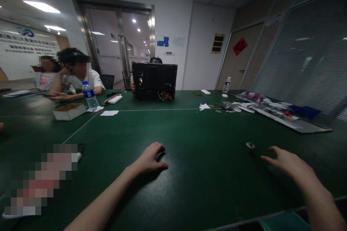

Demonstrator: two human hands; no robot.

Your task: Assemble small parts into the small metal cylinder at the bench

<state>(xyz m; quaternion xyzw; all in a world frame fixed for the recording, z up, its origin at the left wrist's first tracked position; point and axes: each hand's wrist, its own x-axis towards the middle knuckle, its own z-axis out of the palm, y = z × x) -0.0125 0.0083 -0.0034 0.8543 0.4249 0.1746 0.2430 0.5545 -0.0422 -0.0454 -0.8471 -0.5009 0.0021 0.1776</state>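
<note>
My left hand [151, 158] rests on the green table [195, 180], its thumb and fingers apart with nothing between them. Over to the right, my right hand [282, 158] is open, thumb and forefinger spread towards a small round item [250, 147]. That item has a shiny, pale top and a dark side; its kind I cannot make out. A small gap separates it from my right fingertips. The wide stretch of tabletop between my hands shows plain green.
A black computer case [155, 79] stands across the table, a person behind it. A water bottle [90, 97] and an open box [69, 112] are at left, near a seated person. Papers and a board with parts [292, 121] lie at right. A pixelated object [43, 180] lies front left.
</note>
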